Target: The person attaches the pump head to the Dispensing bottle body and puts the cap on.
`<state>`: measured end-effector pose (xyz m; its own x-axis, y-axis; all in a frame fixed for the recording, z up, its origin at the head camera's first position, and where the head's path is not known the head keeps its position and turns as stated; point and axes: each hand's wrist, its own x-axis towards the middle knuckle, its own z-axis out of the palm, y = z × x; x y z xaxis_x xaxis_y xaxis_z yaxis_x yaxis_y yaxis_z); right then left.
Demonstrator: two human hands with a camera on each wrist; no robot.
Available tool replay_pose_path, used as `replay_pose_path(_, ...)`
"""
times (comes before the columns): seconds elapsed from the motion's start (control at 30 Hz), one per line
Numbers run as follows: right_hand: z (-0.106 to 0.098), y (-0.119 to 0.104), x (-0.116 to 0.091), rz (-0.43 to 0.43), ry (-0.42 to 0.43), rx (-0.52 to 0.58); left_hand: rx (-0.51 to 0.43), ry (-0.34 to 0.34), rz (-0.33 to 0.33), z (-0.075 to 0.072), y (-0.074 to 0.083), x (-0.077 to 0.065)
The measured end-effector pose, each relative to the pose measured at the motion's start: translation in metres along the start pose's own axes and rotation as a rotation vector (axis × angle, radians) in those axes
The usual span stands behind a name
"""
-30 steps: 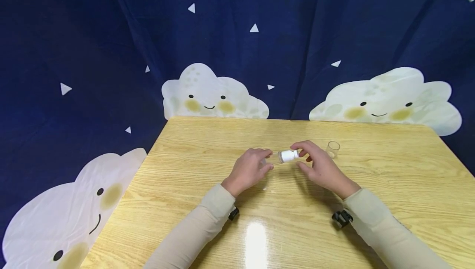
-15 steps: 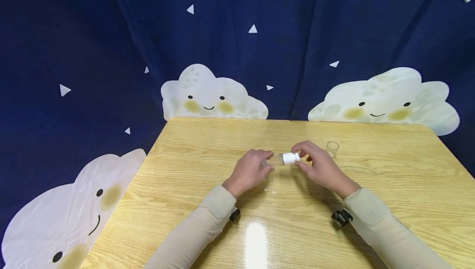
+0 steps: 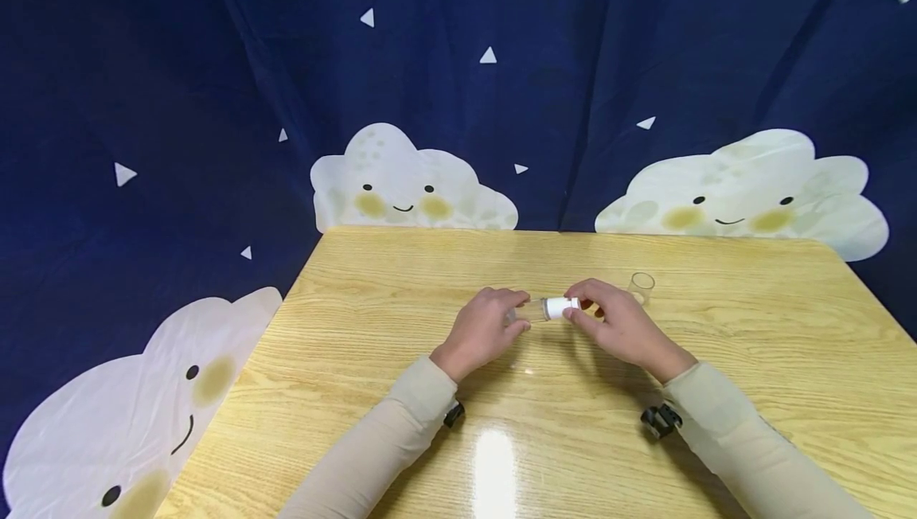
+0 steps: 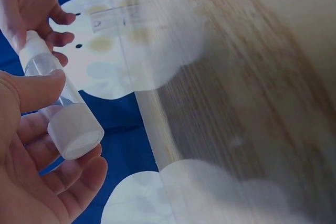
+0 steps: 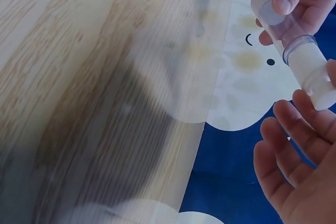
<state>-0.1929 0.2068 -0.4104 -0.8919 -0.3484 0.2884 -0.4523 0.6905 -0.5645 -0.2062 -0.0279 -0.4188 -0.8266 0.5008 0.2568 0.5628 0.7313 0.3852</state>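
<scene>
A small clear plastic bottle with white ends lies almost level above the table, between the two hands. My left hand grips its clear body; in the left wrist view, the thumb lies across the body above the broad white base. At the other end, my right hand pinches the white top between thumb and fingertips. Those fingers partly hide the top in the head view. Behind the right hand, a clear open-ended cap stands on the table, partly covered by that hand.
The wood-grain table spreads out under both hands, with a bright light reflection near the front. A dark blue curtain printed with smiling clouds hangs behind and to the left. Each wrist bears a small black camera.
The bottle has shifted slightly right and its tilt has lessened. My right fingers and thumb have turned about its white top and closed in on it. The left hand has barely moved.
</scene>
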Motion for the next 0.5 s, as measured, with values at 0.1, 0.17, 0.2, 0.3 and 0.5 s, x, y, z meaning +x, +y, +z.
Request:
replay_pose_path(0.1,0.0014,-0.0001,0.0009,0.01,0.004,-0.018,0.0,-0.004,-0.002,0.0,-0.0006,-0.0002)
replay_pose_path(0.17,0.0026,0.0004,0.0014,0.018,0.001,-0.043,0.001,-0.01,-0.008,-0.0003,-0.0013,-0.0004)
replay_pose_path(0.2,0.0031,0.0004,0.0015,0.022,-0.005,-0.052,0.001,-0.01,-0.011,-0.0006,-0.0017,-0.0004)
replay_pose_path(0.3,0.0041,0.0008,0.0015,0.036,-0.03,-0.078,0.006,-0.008,-0.016,-0.002,-0.0028,-0.0001)
replay_pose_path(0.5,0.0047,0.0013,0.0,0.038,-0.043,-0.068,-0.006,-0.001,-0.015,-0.0045,-0.0042,0.0005)
